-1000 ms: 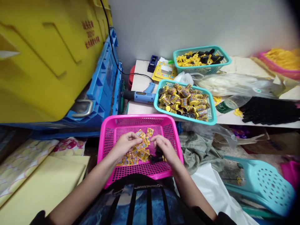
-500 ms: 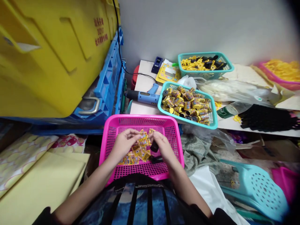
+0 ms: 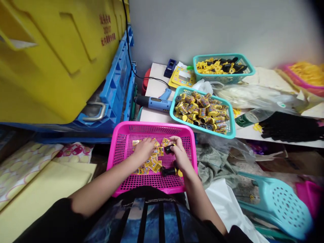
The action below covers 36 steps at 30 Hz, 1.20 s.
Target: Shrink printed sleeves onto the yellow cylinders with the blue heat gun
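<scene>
Basically mid-labelling: right hand (image 3: 180,156) pinched shut round a small black cylinder (image 3: 168,149) over the pink basket (image 3: 118,158), left hand (image 3: 145,150) flat and loosely curled on the pile of yellow stickers (image 3: 151,162), grip unclear. Next up, probably needs one sticker peeled free and wrapped on. Versus half a second back: left hand dropped onto the pile, cylinder lifted clear.

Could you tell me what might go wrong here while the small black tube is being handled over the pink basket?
The pink basket seems to rest on the lap, so it might tip and spill the yellow stickers. The black tube in the right hand could slip; a second tube might roll.
</scene>
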Available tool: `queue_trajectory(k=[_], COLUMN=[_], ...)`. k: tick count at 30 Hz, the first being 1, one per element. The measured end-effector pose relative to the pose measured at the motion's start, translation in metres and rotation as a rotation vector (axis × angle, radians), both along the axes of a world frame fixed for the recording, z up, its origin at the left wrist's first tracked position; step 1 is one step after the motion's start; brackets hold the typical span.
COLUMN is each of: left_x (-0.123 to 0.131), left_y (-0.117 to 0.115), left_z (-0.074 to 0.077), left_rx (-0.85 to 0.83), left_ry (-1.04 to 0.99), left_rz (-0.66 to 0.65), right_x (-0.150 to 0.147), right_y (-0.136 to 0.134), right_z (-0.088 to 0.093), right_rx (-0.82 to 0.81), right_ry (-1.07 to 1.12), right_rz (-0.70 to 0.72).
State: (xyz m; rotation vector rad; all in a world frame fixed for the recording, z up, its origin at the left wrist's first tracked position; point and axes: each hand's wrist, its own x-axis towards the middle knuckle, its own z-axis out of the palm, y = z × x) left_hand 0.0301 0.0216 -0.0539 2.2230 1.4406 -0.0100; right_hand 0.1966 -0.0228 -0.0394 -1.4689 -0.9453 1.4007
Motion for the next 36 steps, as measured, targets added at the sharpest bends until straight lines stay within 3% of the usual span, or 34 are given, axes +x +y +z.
queue_trajectory(k=[7, 12, 23, 28, 32, 36], left_x=[-0.009, -0.011, -0.036, -0.045, -0.050, -0.046], left_y=[-0.006, 0.001, -0.008, -0.010, -0.007, -0.008], left_z=[-0.018, -0.023, 0.027, 0.034, 0.035, 0.037], left_rx=[-0.002, -0.092, -0.491, -0.474, -0.431, -0.535], left_ry=[-0.089, -0.180, -0.540, -0.676, -0.695, -0.879], left_rz=[0.105, 0.231, 0.244, 0.472, 0.468, 0.502], right_x=[0.006, 0.010, -0.011, -0.020, -0.024, -0.031], right_y=[-0.005, -0.006, 0.002, 0.008, 0.013, 0.019], right_z=[-0.007, -0.008, -0.004, -0.008, -0.006, -0.003], right_rx=[0.005, 0.030, 0.092, 0.089, 0.098, 0.094], right_ry=[0.034, 0.000, -0.207, -0.253, -0.167, -0.084], right_rz=[0.016, 0.017, 0.297, 0.314, 0.322, 0.265])
